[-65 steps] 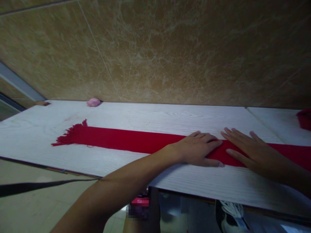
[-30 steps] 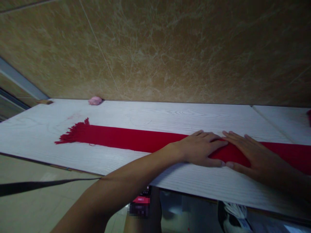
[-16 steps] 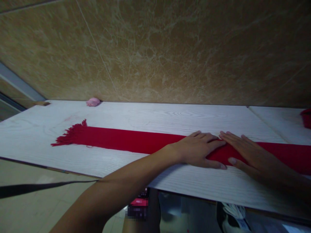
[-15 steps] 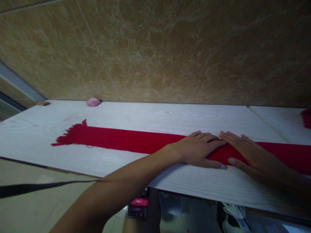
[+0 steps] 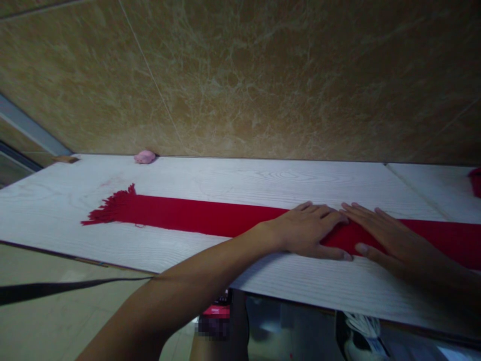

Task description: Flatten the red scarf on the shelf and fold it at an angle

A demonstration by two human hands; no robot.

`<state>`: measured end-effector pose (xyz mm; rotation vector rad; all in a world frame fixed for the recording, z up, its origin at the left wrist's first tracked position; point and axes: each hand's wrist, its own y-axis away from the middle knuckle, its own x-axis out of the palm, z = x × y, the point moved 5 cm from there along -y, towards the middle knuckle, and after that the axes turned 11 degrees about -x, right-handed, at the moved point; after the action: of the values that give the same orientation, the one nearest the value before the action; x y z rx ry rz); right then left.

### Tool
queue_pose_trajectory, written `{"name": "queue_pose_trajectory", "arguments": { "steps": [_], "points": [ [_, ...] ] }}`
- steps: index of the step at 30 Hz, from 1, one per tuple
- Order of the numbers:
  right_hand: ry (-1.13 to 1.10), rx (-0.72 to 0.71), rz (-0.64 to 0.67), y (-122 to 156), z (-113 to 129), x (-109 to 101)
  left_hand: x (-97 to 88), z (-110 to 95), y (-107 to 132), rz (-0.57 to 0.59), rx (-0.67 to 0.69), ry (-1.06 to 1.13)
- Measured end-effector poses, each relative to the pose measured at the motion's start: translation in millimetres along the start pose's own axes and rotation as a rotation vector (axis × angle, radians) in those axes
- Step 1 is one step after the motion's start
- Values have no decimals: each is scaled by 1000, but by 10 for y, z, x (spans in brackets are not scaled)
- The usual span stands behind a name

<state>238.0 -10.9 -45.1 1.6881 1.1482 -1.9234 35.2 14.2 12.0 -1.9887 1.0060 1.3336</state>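
Observation:
A red scarf [image 5: 195,214] lies flat in a long narrow strip across the white table [image 5: 210,175]. Its fringed end points left, and the other end runs out of view on the right. Palm down, my left hand [image 5: 310,230] rests on the scarf with fingers stretched out and thumb apart. My right hand [image 5: 387,238] also lies on the cloth, just to the right, fingers extended and thumb spread. Between the two hands a patch of scarf shows. The fingertips of both hands are close together near the scarf's far edge.
A marbled wall [image 5: 240,80] stands behind the table. Near it sits a small pink object [image 5: 145,157], with a small brown block [image 5: 65,159] at the left corner. Dark red cloth [image 5: 475,181] shows at the far right. Below the front edge is a coiled white cable [image 5: 363,325].
Almost nothing differs. The whole view has shifted very slightly, while both hands keep their places on the scarf.

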Motion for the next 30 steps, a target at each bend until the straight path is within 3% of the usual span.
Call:
{"name": "queue_pose_trajectory", "arguments": {
  "steps": [8, 16, 30],
  "points": [
    [49, -22, 6, -7, 36, 28, 37, 6, -24, 15, -25, -62],
    [42, 26, 72, -5, 28, 33, 68, -5, 14, 163, -102, -154],
    [-36, 240, 226, 262, -312, -62, 103, 36, 19, 126, -119, -103]
  ]
}}
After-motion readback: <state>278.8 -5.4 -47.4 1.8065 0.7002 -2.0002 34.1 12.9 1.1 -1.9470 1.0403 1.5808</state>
